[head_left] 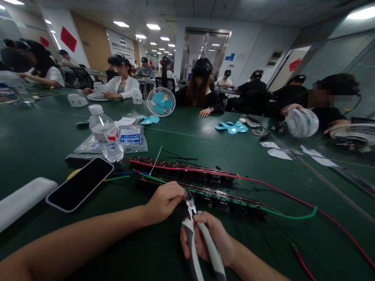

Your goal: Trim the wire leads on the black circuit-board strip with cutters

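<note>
Side cutters at the wired strips, lower centre of the frame.
The right hand is closed round the handles of the cutters. The cutters' tip meets the left hand, whose fingertips are pinched together on something too small to make out. Both are at the near edge of the dark strips on the green surface. With skin that close to the blades, a squeeze could nick a fingertip or bite the green wire alongside.
</note>
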`<state>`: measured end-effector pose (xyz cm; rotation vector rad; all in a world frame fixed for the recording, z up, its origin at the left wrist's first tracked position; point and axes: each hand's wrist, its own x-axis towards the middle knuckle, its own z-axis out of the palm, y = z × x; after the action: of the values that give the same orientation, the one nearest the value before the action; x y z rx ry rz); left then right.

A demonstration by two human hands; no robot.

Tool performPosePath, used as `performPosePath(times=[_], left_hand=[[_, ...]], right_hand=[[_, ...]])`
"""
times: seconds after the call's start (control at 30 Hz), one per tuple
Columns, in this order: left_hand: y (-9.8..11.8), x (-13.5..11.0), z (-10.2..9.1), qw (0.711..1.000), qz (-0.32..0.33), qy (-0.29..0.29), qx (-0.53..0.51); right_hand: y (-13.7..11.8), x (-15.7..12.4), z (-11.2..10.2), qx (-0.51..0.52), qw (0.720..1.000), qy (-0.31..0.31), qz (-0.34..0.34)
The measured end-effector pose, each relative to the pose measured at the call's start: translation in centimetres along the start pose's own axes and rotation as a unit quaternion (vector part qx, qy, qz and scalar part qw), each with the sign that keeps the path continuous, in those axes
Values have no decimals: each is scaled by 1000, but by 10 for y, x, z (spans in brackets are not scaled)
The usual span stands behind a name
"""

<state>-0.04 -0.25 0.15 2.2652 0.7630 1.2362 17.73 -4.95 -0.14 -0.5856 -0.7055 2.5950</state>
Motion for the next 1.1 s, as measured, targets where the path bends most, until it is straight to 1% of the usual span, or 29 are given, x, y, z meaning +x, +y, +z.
performPosePath(times=[0.13,0.27,0.43,0.67,0.87,0.97,1.1], left_hand=[[-1,0,1,1000,-2,11,-3],[-1,0,1,1000,-8,5,-4],[2,0,0,1000,-11,2,-8],[2,0,0,1000,-15,-10,-9],[1,0,0,1000,-11,-12,-12],[0,0,0,1000,-14,-14,-9],[0,1,0,1000,-14,-13,-12]], right_hand=[[2,0,-2,-3,1000,6,-9],[1,-1,1,5,1000,12,-21],[0,0,3,7,1000,-7,1],[-2,1,2,2,1000,-26,12],[-2,0,2,14,1000,-19,11],[-1,0,1,21,1000,-22,4],[-2,1,1,14,999,-28,11]])
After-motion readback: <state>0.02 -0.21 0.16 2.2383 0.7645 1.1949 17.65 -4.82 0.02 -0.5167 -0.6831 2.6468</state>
